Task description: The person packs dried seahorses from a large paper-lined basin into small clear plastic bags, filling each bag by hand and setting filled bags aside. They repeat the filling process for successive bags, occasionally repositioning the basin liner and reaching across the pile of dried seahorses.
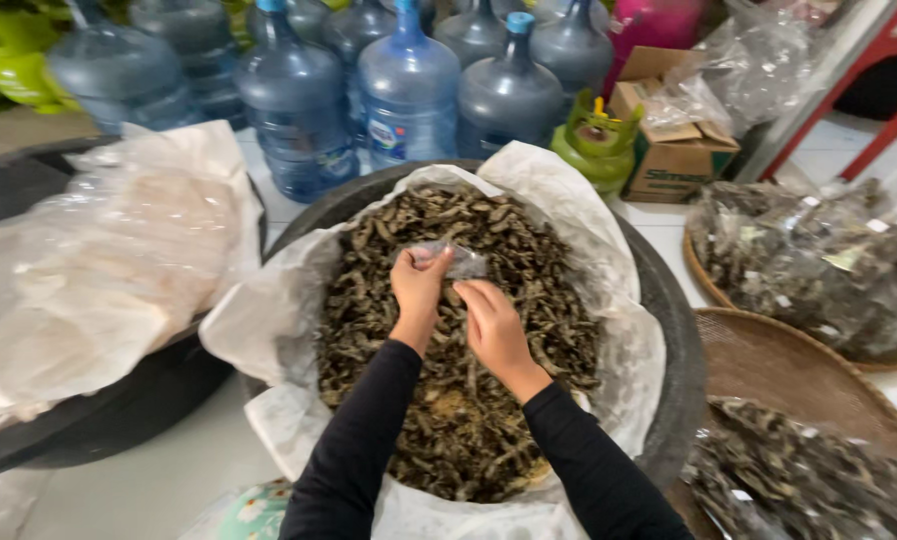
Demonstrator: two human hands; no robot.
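Here, small clear bag [456, 262] lengthwise left-right, pinched by left hand [419, 285].

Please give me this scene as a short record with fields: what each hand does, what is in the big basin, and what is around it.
left hand: holds a small clear plastic bag by its edge, above the basin
right hand: palm down on the dried pieces, fingers near the bag
basin: large, dark, round, lined with white paper or plastic, full of dark dried pieces
behind: blue water jugs, a green gas cylinder, a cardboard box
right side: woven trays with filled small bags
left side: another basin covered with plastic sheet
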